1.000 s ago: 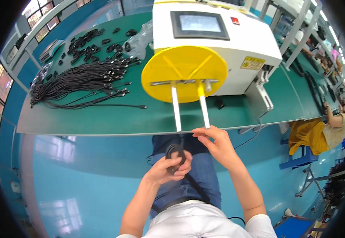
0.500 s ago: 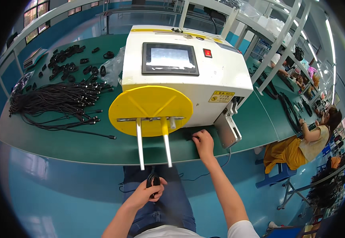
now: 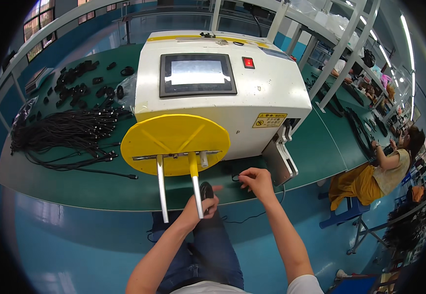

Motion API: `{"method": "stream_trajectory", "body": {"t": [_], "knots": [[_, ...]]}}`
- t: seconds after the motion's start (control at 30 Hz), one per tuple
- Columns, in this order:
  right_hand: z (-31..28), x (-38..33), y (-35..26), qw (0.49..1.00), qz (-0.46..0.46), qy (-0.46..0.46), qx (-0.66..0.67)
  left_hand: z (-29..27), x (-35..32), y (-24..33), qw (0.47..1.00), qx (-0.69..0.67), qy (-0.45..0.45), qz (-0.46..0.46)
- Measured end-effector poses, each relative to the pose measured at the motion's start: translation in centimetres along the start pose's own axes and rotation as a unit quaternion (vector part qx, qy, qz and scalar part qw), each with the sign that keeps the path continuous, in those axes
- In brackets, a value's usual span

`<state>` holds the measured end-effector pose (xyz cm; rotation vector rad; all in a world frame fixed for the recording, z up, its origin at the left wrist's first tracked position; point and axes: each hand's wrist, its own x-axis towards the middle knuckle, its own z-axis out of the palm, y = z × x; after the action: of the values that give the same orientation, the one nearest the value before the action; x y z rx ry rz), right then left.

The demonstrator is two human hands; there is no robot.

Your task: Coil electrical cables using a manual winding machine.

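My left hand [image 3: 204, 208] is closed around a coiled black cable [image 3: 205, 190], just behind a metal prong of the yellow disc [image 3: 174, 134]; one finger points right. Over the table's front part, my right hand [image 3: 258, 182] pinches a small, thin black strip [image 3: 235, 178], curved like a loop; its exact kind is too small to tell. The two hands are apart, the right one farther out. Above them stands a white machine [image 3: 252, 100] with a screen [image 3: 197, 73] and a lit red switch [image 3: 248, 62].
A bundle of black cables [image 3: 68, 128] lies left on the green table [image 3: 95, 193], with several coiled ones [image 3: 73, 88] behind it. A metal bracket [image 3: 279, 159] juts from the machine beside my right hand. A seated person [image 3: 389, 164] works at the right.
My left hand has risen forward and right with the coiled cable, from above my lap to the table edge. My right hand has drawn slightly back, showing the black strip. The view has shifted slightly.
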<state>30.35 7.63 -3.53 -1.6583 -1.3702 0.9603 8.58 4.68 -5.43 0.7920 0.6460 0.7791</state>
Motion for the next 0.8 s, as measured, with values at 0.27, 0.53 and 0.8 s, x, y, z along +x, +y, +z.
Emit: {"method": "stream_trajectory", "body": {"t": [0.27,0.53,0.8], "knots": [[0.3,-3.3,-1.5,0.996,-0.022,-0.086,0.020,1.5,1.8,-0.6,0.999,-0.002,0.037,-0.007],[0.5,-3.9,-1.9,0.992,-0.078,-0.099,-0.013,1.2,1.8,-0.4,0.999,0.035,0.021,-0.028],[0.9,-3.9,-2.1,0.992,-0.002,-0.122,0.039,1.3,1.5,-0.5,0.999,0.038,0.006,-0.031]]}}
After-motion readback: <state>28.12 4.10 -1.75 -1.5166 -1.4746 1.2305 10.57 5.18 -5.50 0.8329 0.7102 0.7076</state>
